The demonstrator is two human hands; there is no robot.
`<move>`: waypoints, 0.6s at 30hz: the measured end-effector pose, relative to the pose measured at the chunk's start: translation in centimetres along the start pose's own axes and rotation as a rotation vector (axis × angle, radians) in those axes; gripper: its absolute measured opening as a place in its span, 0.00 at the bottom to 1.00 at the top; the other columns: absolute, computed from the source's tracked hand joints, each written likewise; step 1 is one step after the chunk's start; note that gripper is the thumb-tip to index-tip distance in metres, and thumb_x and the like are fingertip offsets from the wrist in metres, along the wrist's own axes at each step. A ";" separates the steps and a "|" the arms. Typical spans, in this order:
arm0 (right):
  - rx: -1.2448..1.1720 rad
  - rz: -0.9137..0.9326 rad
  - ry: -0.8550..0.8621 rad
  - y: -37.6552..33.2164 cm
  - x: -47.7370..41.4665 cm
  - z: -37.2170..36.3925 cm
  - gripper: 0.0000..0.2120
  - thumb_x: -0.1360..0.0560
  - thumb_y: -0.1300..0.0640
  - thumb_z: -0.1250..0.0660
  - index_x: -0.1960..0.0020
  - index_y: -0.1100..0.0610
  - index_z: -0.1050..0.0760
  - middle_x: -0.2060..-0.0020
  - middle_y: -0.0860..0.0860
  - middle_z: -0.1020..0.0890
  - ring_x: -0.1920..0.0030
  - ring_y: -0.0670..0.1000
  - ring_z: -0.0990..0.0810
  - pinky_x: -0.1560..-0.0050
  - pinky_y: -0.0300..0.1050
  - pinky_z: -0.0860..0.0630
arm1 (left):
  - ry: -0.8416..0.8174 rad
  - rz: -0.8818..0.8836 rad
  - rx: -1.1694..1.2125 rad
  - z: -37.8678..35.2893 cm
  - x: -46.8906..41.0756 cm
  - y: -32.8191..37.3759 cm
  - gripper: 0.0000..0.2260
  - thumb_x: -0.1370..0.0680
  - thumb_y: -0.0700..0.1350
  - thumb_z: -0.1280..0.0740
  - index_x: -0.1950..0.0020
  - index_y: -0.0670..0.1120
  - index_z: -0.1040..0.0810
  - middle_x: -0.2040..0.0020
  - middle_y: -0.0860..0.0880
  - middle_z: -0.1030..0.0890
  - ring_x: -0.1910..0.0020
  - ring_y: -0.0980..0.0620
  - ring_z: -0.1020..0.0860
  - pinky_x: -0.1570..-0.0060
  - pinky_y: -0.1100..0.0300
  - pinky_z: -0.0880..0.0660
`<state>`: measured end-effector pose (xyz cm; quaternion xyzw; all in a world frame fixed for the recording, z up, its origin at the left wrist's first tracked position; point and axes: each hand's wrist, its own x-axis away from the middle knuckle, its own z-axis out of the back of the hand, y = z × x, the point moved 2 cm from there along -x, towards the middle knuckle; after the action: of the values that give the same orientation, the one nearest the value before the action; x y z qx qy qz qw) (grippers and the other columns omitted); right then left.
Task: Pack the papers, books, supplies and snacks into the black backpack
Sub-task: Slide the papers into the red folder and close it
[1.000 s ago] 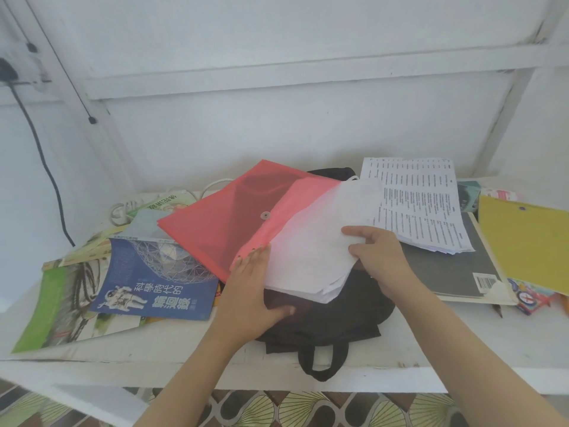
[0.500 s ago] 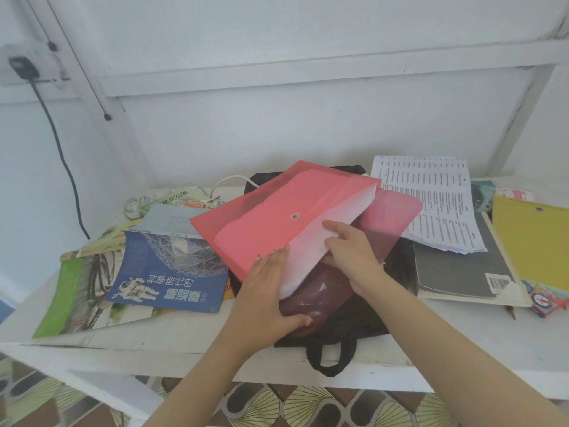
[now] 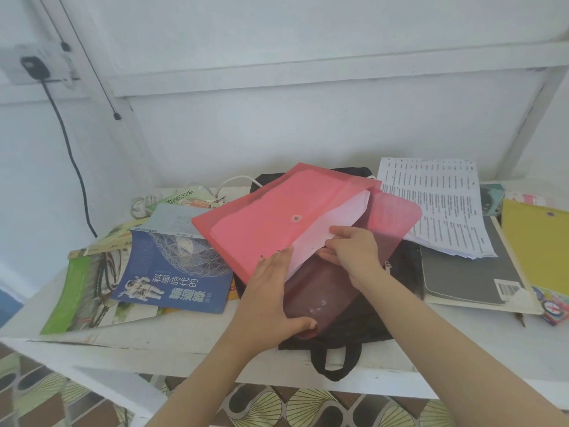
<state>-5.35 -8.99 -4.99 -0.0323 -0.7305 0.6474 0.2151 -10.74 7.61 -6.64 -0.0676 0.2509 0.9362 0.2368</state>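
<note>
Centrally, one red folder, one black backpack, left hand pressing flat, right hand pinching papers

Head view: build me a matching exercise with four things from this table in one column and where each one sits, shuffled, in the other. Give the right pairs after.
Things
1. red folder
2. white papers
3. blue astronaut book
4. printed sheets

Places
A. overlapping a grey notebook, right of the black backpack
B. partly on a green book, left of the black backpack
C. on the black backpack, under the left hand
D. mostly inside the red folder, gripped by the right hand

Pairs: 1-C, 2-D, 3-B, 4-A
</note>
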 end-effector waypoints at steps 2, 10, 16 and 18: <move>-0.033 0.003 -0.001 0.2 -0.2 -0.8 0.18 0.26 0.74 0.39 0.37 0.65 0.27 0.44 0.60 0.24 0.63 0.53 0.17 0.68 0.32 0.22 | 0.002 -0.007 -0.003 0.0 0.0 0.0 0.51 0.35 0.59 0.25 0.24 0.53 0.56 0.24 0.57 0.46 0.34 0.69 0.56 0.38 0.76 0.69; 0.141 0.021 -0.090 0.4 0.0 -2.1 0.19 0.26 0.72 0.38 0.37 0.59 0.28 0.45 0.55 0.25 0.65 0.53 0.17 0.64 0.39 0.19 | 0.038 -0.017 -0.080 -0.3 -0.3 -1.4 0.52 0.36 0.66 0.30 0.23 0.52 0.56 0.27 0.61 0.54 0.30 0.66 0.59 0.35 0.71 0.70; 0.395 0.278 -0.054 -0.5 2.1 0.7 0.10 0.23 0.64 0.41 0.45 0.56 0.27 0.59 0.52 0.21 0.76 0.46 0.20 0.73 0.37 0.23 | 0.096 -0.075 0.138 0.1 -0.9 -2.3 0.20 0.33 0.64 0.35 0.43 0.63 0.22 0.33 0.66 0.33 0.31 0.69 0.41 0.29 0.64 0.48; 0.420 0.429 0.030 -1.3 2.9 2.5 0.09 0.24 0.63 0.39 0.47 0.53 0.25 0.61 0.51 0.20 0.73 0.46 0.21 0.69 0.39 0.22 | 0.259 -0.012 0.407 0.8 -1.0 -1.6 0.13 0.29 0.59 0.38 0.47 0.62 0.21 0.43 0.71 0.25 0.38 0.71 0.31 0.37 0.72 0.38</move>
<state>-8.55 -10.64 -3.12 -0.1504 -0.5538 0.8144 0.0862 -9.07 8.86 -6.38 -0.1394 0.4620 0.8486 0.2169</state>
